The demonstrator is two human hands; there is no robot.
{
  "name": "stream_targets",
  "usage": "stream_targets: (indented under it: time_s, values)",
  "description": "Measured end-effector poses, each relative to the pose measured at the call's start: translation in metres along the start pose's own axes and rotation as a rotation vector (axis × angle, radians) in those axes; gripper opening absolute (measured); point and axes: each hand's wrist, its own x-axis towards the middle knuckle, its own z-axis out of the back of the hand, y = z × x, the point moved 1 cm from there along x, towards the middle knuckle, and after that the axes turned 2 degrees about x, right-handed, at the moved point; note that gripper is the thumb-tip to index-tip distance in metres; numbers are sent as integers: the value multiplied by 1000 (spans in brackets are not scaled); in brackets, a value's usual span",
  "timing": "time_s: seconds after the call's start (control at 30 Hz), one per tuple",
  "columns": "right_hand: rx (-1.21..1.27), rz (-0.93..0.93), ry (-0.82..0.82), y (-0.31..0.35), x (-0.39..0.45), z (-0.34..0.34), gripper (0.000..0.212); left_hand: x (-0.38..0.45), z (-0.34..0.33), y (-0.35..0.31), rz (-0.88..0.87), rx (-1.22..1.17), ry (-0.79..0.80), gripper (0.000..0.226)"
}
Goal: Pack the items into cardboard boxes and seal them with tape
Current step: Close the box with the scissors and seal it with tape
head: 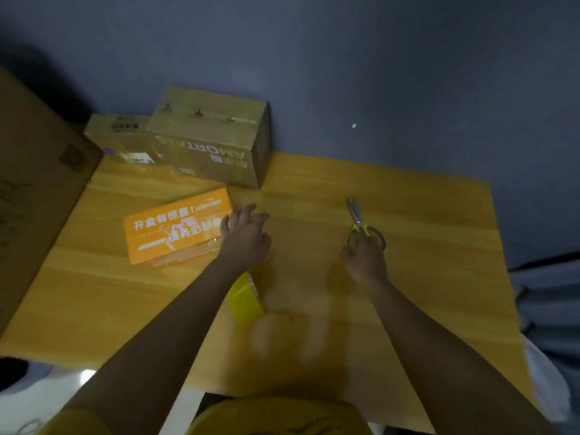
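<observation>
The orange box (177, 229) lay flat on the wooden table (408, 309), just beyond and to the left of our left hand (246, 237); its long axis ran left to right, tilted slightly up toward the right. Our left fingers (248, 211) were spread apart and loosely curled, holding nothing, the outermost one touching or nearly touching the box's right end. That hand was plainly the nearer one. Our right hand (365, 262) was well off to the right, curled around the yellow handles of the scissors (361, 224), blades pointing away from us. A yellow tape roll (244, 298) sat under our left forearm. Past our fingertips stood two taped cardboard boxes (207, 139) at the far edge. Between our hands the tabletop offered room, we judged, to slide the box rightward.
</observation>
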Motion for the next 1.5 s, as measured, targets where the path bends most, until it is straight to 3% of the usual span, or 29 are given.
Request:
stream_targets:
  time_s: [0.1,0.27,0.4,0.53,0.67,0.8,0.87,1.07,1.23,1.37,1.5]
  values:
    - [-36,-105,-105,-16,22,0,46,-8,-5,-6,47,-31,-28,46]
    - [-76,-206,-48,-23,50,-17,51,-21,-4,8,197,-39,-166,39]
    - [-53,-352,-11,-27,63,-16,56,-39,-2,35,422,-212,-307,34]
    - [-129,-263,53,-16,58,-13,56,-50,-5,61,548,-259,-321,36]
    - [146,-71,186,21,34,-21,47,-53,-8,74,612,-387,-232,50]
    - [315,44,328,56,-1,-25,28,-59,-10,75,624,-826,7,62]
    - [244,84,402,64,-9,-20,31,-62,-8,73,576,-911,130,69]
    - [-26,91,642,81,-9,4,66,-65,-7,74,500,-1014,255,88]
    - [-175,194,723,101,3,13,59,-74,-16,78,442,-1077,347,107]
    - [-247,254,805,116,8,19,72,-79,-22,79,413,-1088,405,113]
    - [-316,284,861,127,16,20,56,-79,-23,82,417,-1081,383,113]
